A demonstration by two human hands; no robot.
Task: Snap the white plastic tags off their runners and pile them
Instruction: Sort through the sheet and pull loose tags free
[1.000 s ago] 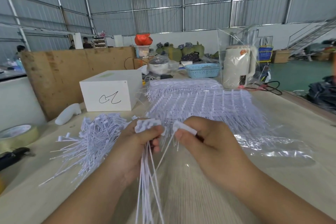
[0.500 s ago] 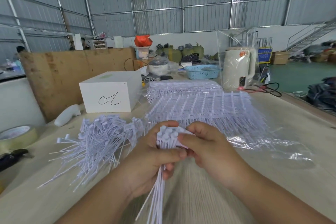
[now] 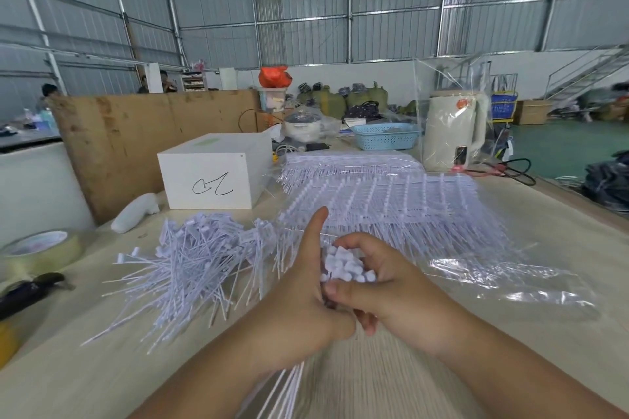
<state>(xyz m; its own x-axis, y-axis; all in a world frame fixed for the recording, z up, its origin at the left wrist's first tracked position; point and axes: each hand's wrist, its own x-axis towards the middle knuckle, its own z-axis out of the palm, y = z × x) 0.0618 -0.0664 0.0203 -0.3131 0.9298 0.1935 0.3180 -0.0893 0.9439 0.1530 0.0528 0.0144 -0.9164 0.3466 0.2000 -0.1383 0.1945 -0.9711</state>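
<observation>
While wrapped round one bundle of tags (image 3: 343, 269), both hands closed and touching each other just above the counter (image 3: 425, 381). Left hand (image 3: 303, 296) curled about the stems, thumb standing straight up. Right hand (image 3: 388, 289) cupped over the square white heads from the right, thumb pressed across the near side. Thin tails hanging out below the left palm toward the near edge, blurred.

Judged as squaring up a handful of snapped-off tags before adding it to the heap. To do that well:

- Keep the left grip firm and low on the stems, to stop any sliding out.
- Nudge the heads level with the right fingertips instead of squeezing hard; tails that thin are likely to bend and spring.
- Carry the handful left and set it down low, not tossed, heads far and tails near, roughly matching the loose pile (image 3: 190, 269) just left of the hands.
- Let go with the right first, with the left last.

Farther out and to the right, sheets of tags on their runners (image 3: 391, 207), spread over a clear plastic bag (image 3: 510, 279); plenty left to snap, by the look of it. Far left of those, a white box (image 3: 211, 177) with a black scribble. At the left edge, a roll of tape (image 3: 41, 248). Far right, a pale kettle (image 3: 452, 129) in clear wrap.
</observation>
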